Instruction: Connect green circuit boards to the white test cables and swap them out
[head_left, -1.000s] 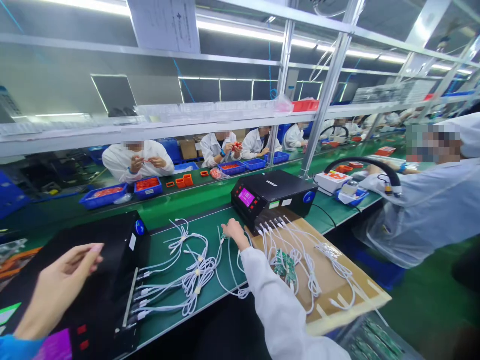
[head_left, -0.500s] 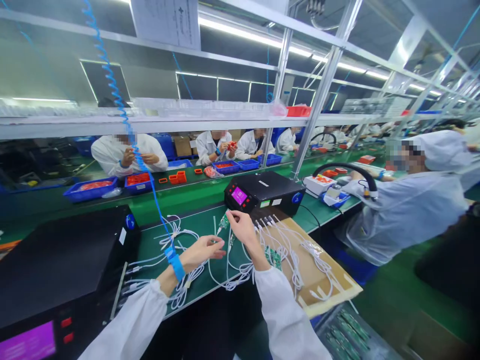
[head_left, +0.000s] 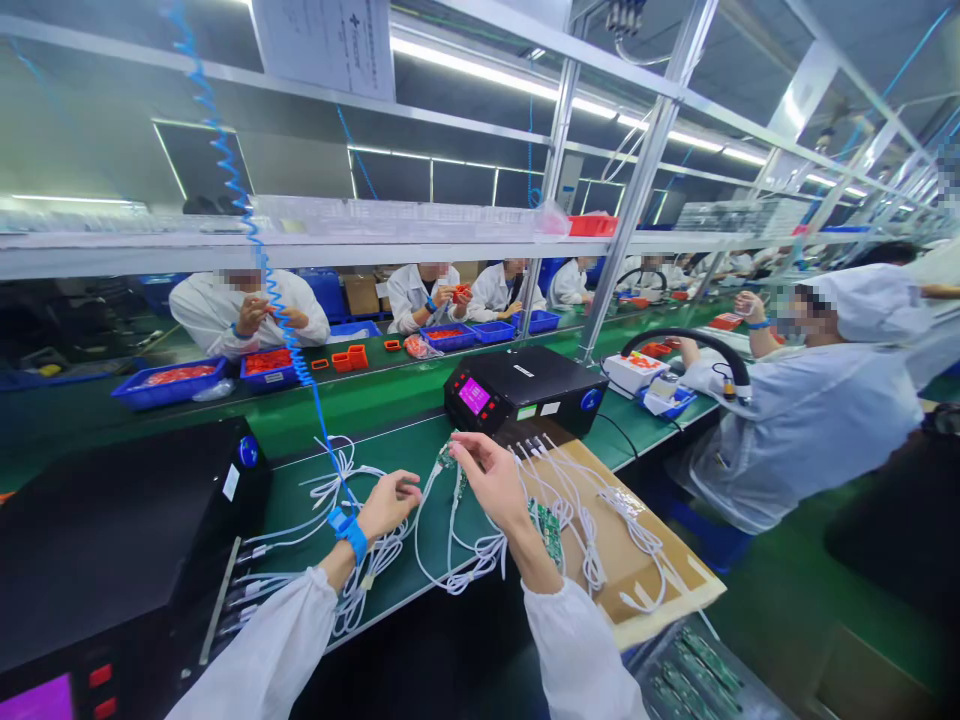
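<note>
A small green circuit board (head_left: 446,456) with a white cable on its lower end is at the fingertips of my right hand (head_left: 489,484). The thumb and fingers pinch its upper edge, partly covering it. A second small board (head_left: 460,484) is just below, also with a white cable. To the left, my left hand (head_left: 390,503) hovers over the green bench with nothing in it, its fingers loosely bent and apart. A blue wrist strap (head_left: 347,534) with a coiled cord circles that wrist. Bundled white cables (head_left: 382,560) lie beneath it.
A black tester (head_left: 525,385) with a lit screen stands behind my hands; another black unit (head_left: 127,540) fills the left. At right, a cardboard sheet (head_left: 637,570) bears cables and green boards (head_left: 550,528). A tray of boards (head_left: 694,680) is below. A co-worker (head_left: 817,400) sits at right.
My left hand has drawn back left, away from the board. My right hand has moved slightly down, with the board beside its fingertips. The co-worker at right has raised a hand.
</note>
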